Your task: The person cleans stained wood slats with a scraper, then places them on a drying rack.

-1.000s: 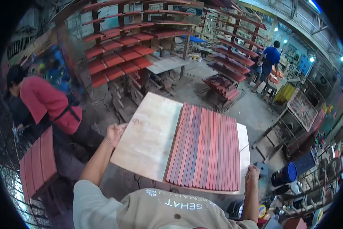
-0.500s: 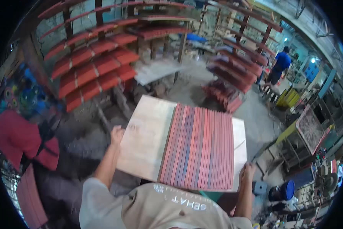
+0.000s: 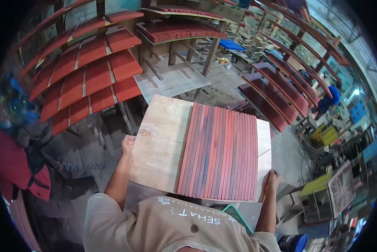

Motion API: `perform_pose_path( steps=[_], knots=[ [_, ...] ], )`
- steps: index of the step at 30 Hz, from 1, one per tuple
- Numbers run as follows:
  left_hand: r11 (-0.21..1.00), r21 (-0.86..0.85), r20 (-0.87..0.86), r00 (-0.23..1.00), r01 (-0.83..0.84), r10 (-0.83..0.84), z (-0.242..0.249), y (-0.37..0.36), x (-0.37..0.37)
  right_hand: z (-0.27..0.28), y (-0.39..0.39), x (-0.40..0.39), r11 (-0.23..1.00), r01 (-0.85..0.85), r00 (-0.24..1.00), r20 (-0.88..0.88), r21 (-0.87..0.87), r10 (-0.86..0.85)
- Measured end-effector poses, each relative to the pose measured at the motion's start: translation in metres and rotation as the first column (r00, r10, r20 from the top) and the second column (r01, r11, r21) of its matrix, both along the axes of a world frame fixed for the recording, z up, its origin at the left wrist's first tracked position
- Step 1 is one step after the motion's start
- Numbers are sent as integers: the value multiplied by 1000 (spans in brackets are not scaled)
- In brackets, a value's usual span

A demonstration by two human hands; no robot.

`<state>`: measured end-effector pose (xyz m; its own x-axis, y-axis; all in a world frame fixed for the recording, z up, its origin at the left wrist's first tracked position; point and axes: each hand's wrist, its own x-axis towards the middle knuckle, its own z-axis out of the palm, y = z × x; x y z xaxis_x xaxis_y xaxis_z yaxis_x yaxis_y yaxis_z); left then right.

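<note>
A pale plywood board (image 3: pixel 159 140) is held out flat in front of my chest. Across its middle and right lies a tight row of narrow red-stained wooden strips (image 3: pixel 218 151), some darker and greyer than others. My left hand (image 3: pixel 129 145) grips the board's left edge. On the right edge, my right hand (image 3: pixel 273 179) is closed round the wood near the front corner. Both hands touch only the board, not the strips. The undersides of the board and the fingers beneath it are hidden.
Ahead on the left stands a rack with red panels (image 3: pixel 94 73). Beside it, a shelf carries more red strips (image 3: pixel 180 30) above a bare grey-white board (image 3: pixel 171 82). Another rack of dark red panels (image 3: pixel 276 90) is at right. A person in blue (image 3: pixel 329 101) is beyond it.
My view has shifted forward, bringing the racks closer. The board with its strips stays in both hands. The blue-clad person now appears further right, partly behind the right rack.
</note>
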<state>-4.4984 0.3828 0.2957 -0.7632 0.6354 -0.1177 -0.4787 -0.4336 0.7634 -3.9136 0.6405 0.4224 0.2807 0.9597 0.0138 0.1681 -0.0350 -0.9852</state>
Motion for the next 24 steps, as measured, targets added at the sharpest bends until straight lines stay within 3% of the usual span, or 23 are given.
perform_pose_path(
  steps=[5, 8, 10, 11, 14, 17, 21, 24],
  knots=[
    [987, -62, -243, 961, -150, 131, -27, 53, -3, 0, 144, -52, 981, -192, 978, 76, -31, 194],
    [979, -120, -141, 979, -165, 148, 27, 72, 21, 2, 215, -90, 956, -290, 954, 62, -49, 293],
    [994, -8, -42, 993, -111, 110, -21, 74, -5, -13, 264, -110, 945, -327, 940, 100, -18, 327],
    [994, 57, 0, 996, -89, 89, -17, 79, -7, -14, 283, -125, 938, -346, 932, 115, 4, 344],
    [913, -105, -34, 919, -393, 392, -1, 103, 6, -10, 322, -162, 893, -448, 883, 132, -43, 450],
    [826, -136, -146, 836, -547, 529, 30, 136, 14, -10, 354, -202, 876, -481, 870, 103, -28, 481],
    [741, -192, -448, 729, -644, 517, -4, 157, -17, -26, 398, -244, 873, -487, 869, 86, -20, 487],
    [708, -220, -455, 712, -672, 535, -5, 177, -28, -23, 421, -271, 854, -515, 850, 88, -74, 520]
  ],
)
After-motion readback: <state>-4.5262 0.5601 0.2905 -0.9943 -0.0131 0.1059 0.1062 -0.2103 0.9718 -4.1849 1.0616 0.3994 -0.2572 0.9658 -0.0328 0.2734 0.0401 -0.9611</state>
